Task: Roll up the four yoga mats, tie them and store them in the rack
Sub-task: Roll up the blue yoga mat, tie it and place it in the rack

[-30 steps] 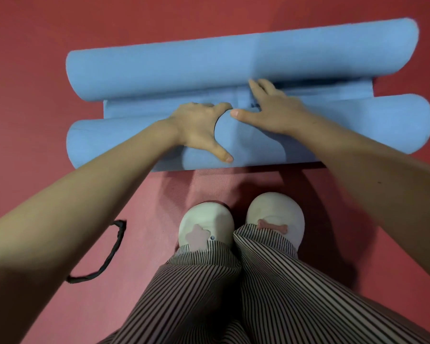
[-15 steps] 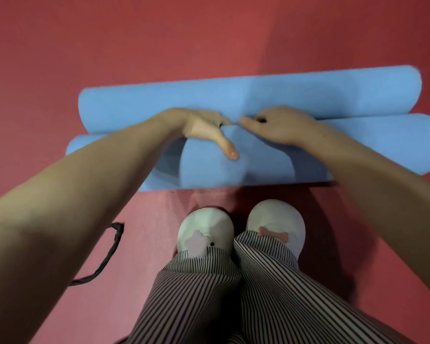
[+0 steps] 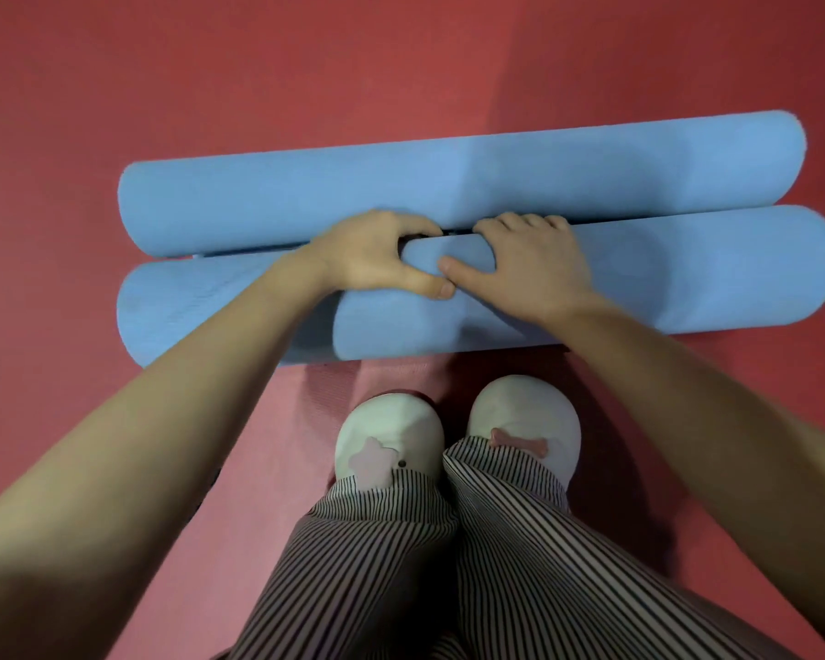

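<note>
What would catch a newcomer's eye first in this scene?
The blue yoga mat stands out, lying across the middle on the red floor as two thick rolls side by side. The left hand and right hand grip the nearer roll at the seam, fingers curled into the gap. Below, white slippers poke out of striped trousers.
</note>
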The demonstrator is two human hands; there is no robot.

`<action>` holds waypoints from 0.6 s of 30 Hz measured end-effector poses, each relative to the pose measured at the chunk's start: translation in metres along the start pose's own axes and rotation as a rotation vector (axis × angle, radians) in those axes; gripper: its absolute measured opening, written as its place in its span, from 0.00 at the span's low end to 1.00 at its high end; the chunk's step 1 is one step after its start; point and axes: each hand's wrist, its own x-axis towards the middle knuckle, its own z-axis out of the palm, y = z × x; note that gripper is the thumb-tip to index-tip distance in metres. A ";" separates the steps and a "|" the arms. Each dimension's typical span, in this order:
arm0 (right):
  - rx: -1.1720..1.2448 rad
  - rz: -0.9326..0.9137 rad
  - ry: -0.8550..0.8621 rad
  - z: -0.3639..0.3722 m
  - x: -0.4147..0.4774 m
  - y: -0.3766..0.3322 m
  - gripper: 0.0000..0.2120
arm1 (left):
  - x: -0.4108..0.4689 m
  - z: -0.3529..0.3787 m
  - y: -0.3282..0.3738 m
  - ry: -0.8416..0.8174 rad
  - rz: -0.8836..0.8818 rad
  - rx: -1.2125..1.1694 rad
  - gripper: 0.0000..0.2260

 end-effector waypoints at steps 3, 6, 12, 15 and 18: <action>0.036 -0.007 -0.014 -0.003 0.010 0.003 0.30 | -0.013 0.010 0.000 0.106 0.019 0.273 0.44; 0.062 0.008 -0.057 -0.006 0.019 0.005 0.31 | -0.013 0.012 0.004 0.046 -0.027 0.441 0.55; 0.114 0.073 -0.128 -0.010 0.031 0.005 0.36 | 0.000 -0.002 0.008 0.004 -0.080 0.383 0.41; 0.105 0.107 -0.163 -0.015 0.031 0.003 0.42 | 0.004 -0.007 0.008 -0.010 -0.060 0.355 0.36; 0.067 0.117 -0.178 -0.020 0.030 0.002 0.40 | 0.008 -0.012 0.007 -0.038 -0.049 0.341 0.39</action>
